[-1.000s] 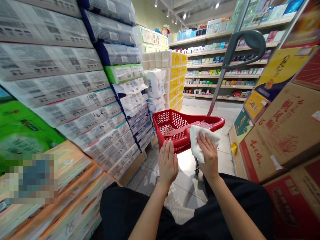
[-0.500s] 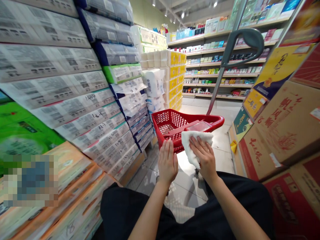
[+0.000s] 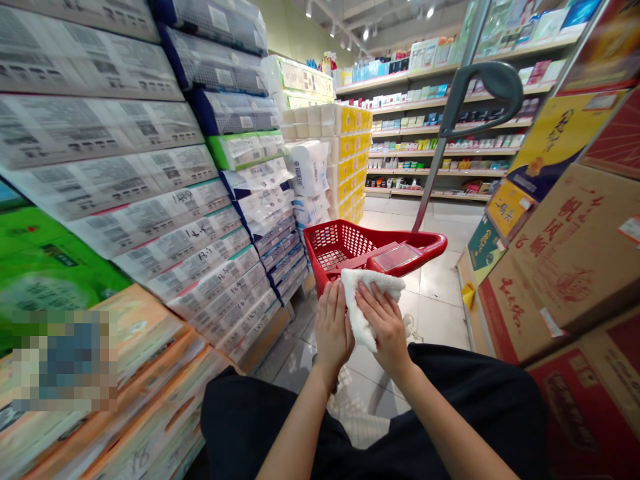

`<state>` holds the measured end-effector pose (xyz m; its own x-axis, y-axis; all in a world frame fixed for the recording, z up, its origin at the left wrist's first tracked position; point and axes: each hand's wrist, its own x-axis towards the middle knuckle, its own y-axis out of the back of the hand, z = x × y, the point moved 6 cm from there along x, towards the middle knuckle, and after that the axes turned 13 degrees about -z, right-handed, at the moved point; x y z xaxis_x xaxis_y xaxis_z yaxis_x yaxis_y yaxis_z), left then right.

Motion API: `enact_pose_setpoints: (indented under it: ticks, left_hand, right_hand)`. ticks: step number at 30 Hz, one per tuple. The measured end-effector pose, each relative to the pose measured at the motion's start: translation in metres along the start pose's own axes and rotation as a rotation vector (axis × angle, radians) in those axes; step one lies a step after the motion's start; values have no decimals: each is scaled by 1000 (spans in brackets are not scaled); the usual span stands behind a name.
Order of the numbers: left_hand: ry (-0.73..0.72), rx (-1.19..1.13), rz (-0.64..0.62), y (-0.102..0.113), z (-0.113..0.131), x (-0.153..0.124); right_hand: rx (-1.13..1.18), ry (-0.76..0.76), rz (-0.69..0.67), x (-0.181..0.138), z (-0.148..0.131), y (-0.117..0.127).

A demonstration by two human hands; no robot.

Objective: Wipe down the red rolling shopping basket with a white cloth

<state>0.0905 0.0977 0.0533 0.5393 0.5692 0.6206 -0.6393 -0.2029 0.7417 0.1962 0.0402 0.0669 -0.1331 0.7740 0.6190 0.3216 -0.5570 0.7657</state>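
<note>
A red plastic shopping basket point(image 3: 350, 243) on wheels stands on the tiled floor ahead of me, its grey pull handle point(image 3: 487, 87) raised at the upper right. My right hand point(image 3: 383, 327) presses a white cloth point(image 3: 363, 300) flat against the basket's near wall, fingers stretched over it. My left hand point(image 3: 333, 330) rests open and flat on the same wall, just left of the cloth, touching its edge.
Stacked tissue and paper packs point(image 3: 150, 200) form a wall on the left. Cardboard cartons point(image 3: 570, 253) are piled on the right. Product shelves point(image 3: 440, 120) stand at the back, with tiled aisle floor point(image 3: 440, 293) beyond the basket.
My right hand has slid the cloth leftward along the basket's near wall until it meets my left hand. The left hand has stayed put.
</note>
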Motion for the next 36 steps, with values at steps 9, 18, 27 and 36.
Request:
enact_pose_setpoints:
  ticks: [9, 18, 27, 36]
  left_hand:
    - [53, 28, -4, 2, 4, 0]
    - [74, 49, -36, 9, 9, 1]
    - [51, 92, -37, -4, 2, -13]
    - [42, 88, 26, -15, -2, -13]
  right_hand:
    - [-103, -95, 95, -10, 61, 27]
    - [28, -53, 40, 0, 9, 6]
    - [-82, -15, 28, -9, 49, 20]
    - [17, -168, 157, -5, 38, 15]
